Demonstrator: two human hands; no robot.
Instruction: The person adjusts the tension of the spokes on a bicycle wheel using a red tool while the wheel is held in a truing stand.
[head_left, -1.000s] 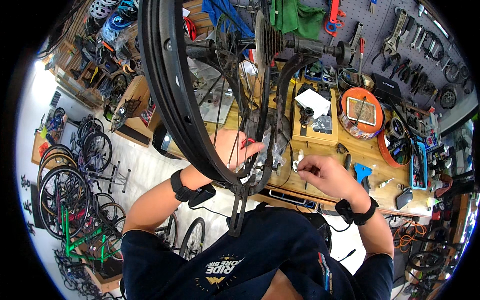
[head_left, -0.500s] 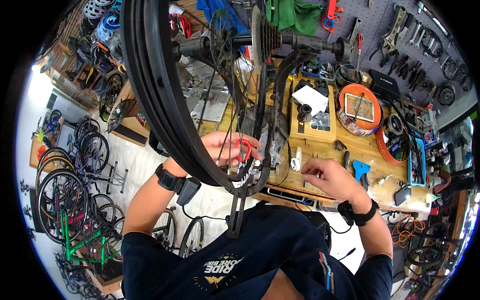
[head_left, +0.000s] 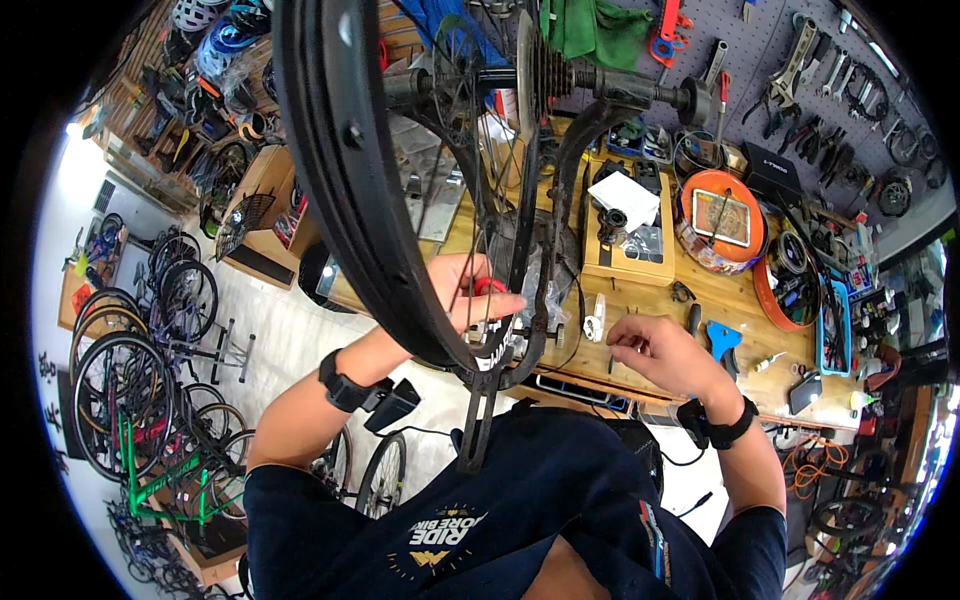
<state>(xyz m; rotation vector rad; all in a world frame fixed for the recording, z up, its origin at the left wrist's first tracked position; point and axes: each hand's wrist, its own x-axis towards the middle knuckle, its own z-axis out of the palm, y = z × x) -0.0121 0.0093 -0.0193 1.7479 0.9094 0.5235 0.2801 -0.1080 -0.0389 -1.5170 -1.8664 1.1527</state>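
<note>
A spoked wheel with a black rim (head_left: 335, 170) stands upright in a dark truing stand (head_left: 570, 165), with a cassette (head_left: 543, 75) at its hub. My left hand (head_left: 462, 290) reaches in behind the rim among the spokes. Its fingers are closed on a small red spoke wrench (head_left: 489, 286), mostly hidden by the fingers, near the lower part of the rim. My right hand (head_left: 655, 350) hovers over the bench edge, its fingers curled in and nothing visible in them. Beside its fingertips lies a small white part (head_left: 594, 318).
On the wooden bench (head_left: 655, 300) sit a cardboard box (head_left: 625, 262), a round orange tub (head_left: 700, 205), a blue-handled tool (head_left: 722, 340) and a blue basket (head_left: 833, 325). Tools hang on the pegboard (head_left: 760, 60). Several bicycles (head_left: 130, 370) stand at the left.
The wheel has turned; a hole in the rim now shows. My left hand has shifted, and its fingers cover more of the red spoke wrench. The right hand stays almost in place, fingers curled.
</note>
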